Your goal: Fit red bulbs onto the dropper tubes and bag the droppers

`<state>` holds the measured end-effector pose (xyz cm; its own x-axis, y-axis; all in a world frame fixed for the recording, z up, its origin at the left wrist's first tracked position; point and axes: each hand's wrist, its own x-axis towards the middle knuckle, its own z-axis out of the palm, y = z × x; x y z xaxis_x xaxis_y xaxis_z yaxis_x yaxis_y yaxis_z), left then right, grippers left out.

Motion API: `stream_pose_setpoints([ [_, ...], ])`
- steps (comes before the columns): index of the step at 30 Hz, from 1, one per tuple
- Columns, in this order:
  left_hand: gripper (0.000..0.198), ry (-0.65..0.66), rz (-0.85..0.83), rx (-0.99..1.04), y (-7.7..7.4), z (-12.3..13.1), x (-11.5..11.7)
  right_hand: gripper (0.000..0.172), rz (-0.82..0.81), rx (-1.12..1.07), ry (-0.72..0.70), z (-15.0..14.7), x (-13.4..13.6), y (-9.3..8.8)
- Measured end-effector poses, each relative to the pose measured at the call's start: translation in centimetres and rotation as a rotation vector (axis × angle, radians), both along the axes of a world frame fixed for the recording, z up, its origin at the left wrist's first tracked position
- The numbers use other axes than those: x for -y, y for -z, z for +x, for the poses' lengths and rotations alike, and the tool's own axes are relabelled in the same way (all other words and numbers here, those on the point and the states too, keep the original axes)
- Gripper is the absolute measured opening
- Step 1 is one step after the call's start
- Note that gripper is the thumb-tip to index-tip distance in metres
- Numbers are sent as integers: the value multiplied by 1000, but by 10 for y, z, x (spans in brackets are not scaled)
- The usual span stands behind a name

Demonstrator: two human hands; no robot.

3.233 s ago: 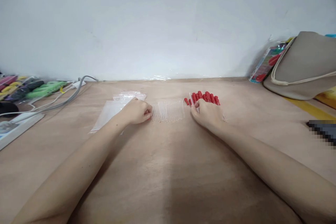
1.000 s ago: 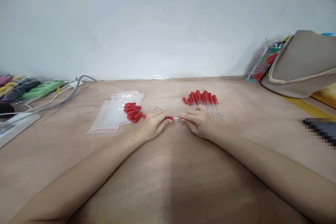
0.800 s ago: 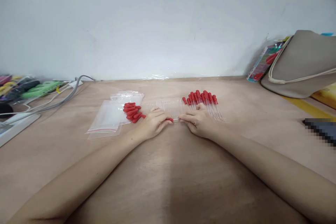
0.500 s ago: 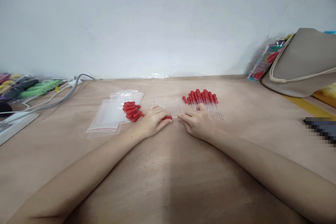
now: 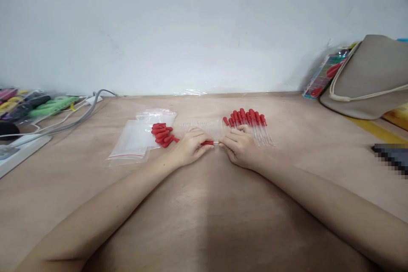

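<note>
My left hand pinches a red rubber bulb at the table's middle. My right hand pinches a clear glass tube whose end meets that bulb; the tube is mostly hidden by my fingers. Behind my hands lies a row of bare clear tubes. Loose red bulbs are piled just left of my left hand. Assembled droppers with red bulbs lie in a row behind my right hand.
Clear zip bags lie left of the bulbs. Cables and coloured packets sit at the far left by the wall. A beige bag and a colourful packet stand at the right. The wooden table spreads in front.
Earlier my hands rested apart at the tubes' two ends. They have since come together in front of the tubes, the left with a red bulb, the right with a tube, and stay so.
</note>
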<state>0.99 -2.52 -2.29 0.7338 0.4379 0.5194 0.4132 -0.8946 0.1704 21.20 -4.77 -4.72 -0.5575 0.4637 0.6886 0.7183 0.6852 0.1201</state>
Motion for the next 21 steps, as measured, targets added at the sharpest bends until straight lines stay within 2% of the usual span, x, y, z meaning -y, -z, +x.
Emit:
stream_pose_setpoints([
  [10,13,-45,-12,1,2,2,1,29,-106,-8,-13,-7,-4,0],
  [15,11,-36,25,-44,5,-3,-8,32,-218,103,60,-10,-3,-12],
  [18,14,-74,79,-24,9,-4,-10,29,-334,157,93,-10,0,-25],
  [21,32,-197,143,154,12,-3,-6,26,-537,21,166,-6,-1,-35],
])
